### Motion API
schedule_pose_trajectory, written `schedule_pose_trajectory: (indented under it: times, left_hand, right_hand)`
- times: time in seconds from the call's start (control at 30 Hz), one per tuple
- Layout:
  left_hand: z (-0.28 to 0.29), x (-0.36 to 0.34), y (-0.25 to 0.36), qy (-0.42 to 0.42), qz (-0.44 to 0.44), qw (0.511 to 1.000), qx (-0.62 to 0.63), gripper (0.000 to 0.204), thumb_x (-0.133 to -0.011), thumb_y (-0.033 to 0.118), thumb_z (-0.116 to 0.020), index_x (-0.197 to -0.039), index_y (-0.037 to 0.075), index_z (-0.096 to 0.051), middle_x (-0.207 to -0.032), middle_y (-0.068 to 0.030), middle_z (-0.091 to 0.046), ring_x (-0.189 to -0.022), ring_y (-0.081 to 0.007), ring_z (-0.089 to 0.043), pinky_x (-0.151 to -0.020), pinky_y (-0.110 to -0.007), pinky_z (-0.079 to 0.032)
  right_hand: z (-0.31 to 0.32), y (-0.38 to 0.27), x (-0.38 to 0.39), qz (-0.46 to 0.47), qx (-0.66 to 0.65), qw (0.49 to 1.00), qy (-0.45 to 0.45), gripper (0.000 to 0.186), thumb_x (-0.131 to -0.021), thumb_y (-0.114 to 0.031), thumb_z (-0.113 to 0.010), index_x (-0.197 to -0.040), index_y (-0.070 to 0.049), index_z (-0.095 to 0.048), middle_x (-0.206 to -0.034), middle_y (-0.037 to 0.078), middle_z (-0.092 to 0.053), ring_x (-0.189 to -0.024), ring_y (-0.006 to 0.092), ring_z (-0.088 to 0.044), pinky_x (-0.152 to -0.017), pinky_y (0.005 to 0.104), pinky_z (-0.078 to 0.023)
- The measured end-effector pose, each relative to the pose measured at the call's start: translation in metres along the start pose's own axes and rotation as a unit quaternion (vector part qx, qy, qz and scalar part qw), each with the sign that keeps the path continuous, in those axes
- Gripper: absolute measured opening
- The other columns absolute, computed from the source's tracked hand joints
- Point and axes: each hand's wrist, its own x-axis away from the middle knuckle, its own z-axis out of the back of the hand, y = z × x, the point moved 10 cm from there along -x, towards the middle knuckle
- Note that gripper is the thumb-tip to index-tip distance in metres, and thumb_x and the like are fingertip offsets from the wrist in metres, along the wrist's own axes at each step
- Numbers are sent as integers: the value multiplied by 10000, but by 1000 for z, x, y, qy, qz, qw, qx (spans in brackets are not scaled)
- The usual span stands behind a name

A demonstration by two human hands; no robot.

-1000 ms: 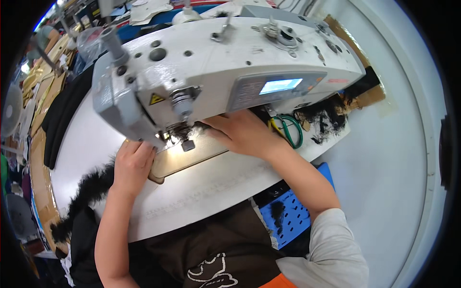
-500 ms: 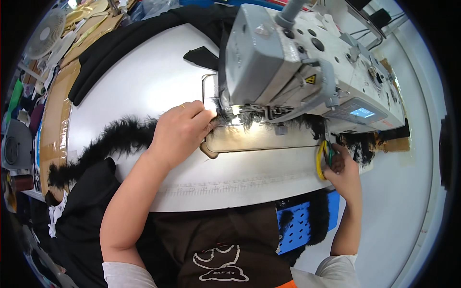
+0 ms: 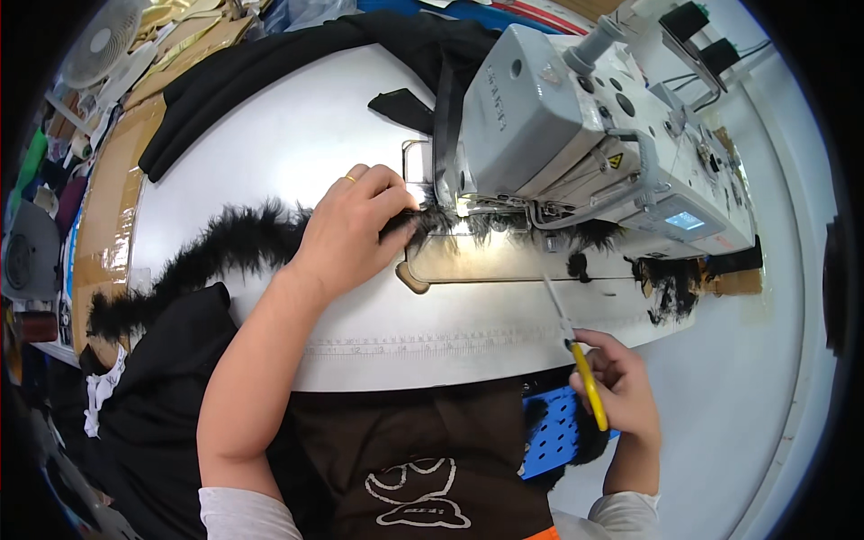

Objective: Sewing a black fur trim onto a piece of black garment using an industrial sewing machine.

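A strip of fluffy black feather trim [image 3: 238, 238] runs across the white table to the sewing machine [image 3: 531, 126]. My left hand [image 3: 355, 229] pinches this trim close to the lit needle area, its fingertips partly buried in the fluff. In my right hand [image 3: 621, 382], near the table's front edge, are scissors [image 3: 585, 382] with yellow handles, blades pointing away from me toward the machine. More black fluff [image 3: 594, 235] sticks out beyond the needle area, under the machine head. A small black tuft [image 3: 579, 266] lies apart on the table in front of it.
Black fabric [image 3: 270, 63] curves along the table's far side, with a small black piece [image 3: 402, 110] near the machine. A black garment [image 3: 171, 378] hangs over the front left edge. Black scraps [image 3: 670, 283] gather at the right end. A blue perforated panel [image 3: 551, 436] sits below the table.
My right hand has drawn the scissors away from the trim, toward me and slightly left. A small tuft now lies separate on the table. My left hand stays on the trim.
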Motion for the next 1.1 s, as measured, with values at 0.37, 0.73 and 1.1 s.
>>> schedule_pose_trajectory:
  times: [0.37,0.73,1.1]
  left_hand:
    - [-7,-3,1,-9,23,1000,10,120,-894,47,-710,-955,32,-608,-936,-98,-618,-901,-325,-568,-808,-413,-462]
    - [-3,-3,-3,-3,18,1000,15,103,-921,79,-703,-950,39,-613,-869,-105,-622,-855,-318,-571,-802,-403,-452]
    - [-10,-6,0,4,11,1000,29,107,-909,69,-710,-917,22,-614,-817,-141,-608,-790,-361,-565,-745,-444,-448]
  right_hand:
    - [-113,-47,-60,27,-150,963,-221,482,-1080,-384,-545,-1357,8,-516,-746,33,-548,-546,101,-536,-485,247,-453]
    - [-121,-50,-80,-44,-177,964,-193,432,-1046,-430,-608,-1119,-5,-587,-699,18,-564,-525,99,-554,-438,261,-447]
    - [-118,-38,-83,-29,-173,965,-193,441,-971,-375,-735,-1164,4,-619,-695,0,-573,-503,80,-549,-451,247,-438]
